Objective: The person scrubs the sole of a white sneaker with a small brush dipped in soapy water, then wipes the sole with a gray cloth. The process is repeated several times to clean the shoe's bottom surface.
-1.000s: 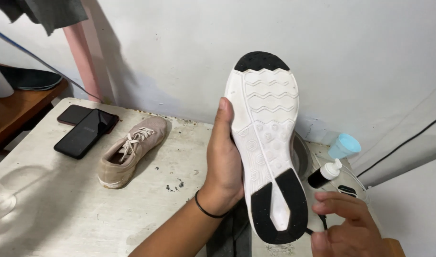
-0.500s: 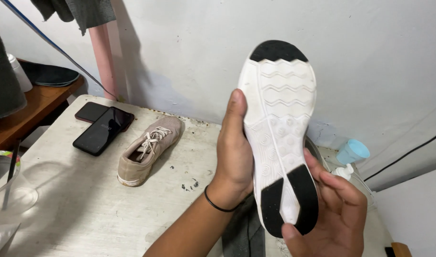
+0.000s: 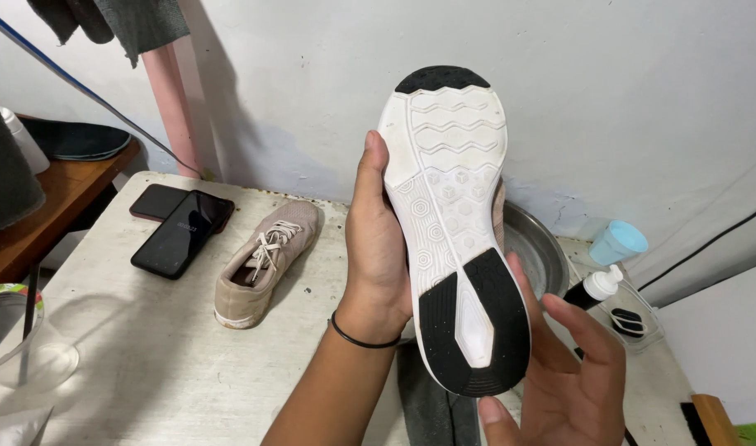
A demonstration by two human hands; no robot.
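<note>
Here we are holding one shoe [image 3: 456, 223] up in front of us, sole facing us, heel end nearest and black toe tip farthest. Our right hand [image 3: 559, 376] is cupping the heel from below with fingers loosely curled against the black pad, while our left hand [image 3: 382, 248] is gripping the shoe's side, thumb along the sole's edge.

We judge the hold a bit precarious: the right hand is only propping, so if the left grip is loosening, the shoe could be tipping down onto the metal bowl [image 3: 533, 248] just behind it, or knocking the small white-capped bottle [image 3: 594, 287] to the right of the shoe.

Counting outward from the held shoe: one dark cloth [image 3: 431, 405] below it, one bowl, one bottle, one pale blue cap [image 3: 617, 242] beyond the bottle. Left of the shoe, one tan laced shoe [image 3: 266, 260] is lying on the tabletop [image 3: 146, 363], and farther left two dark phones [image 3: 181, 231] are overlapping.
</note>
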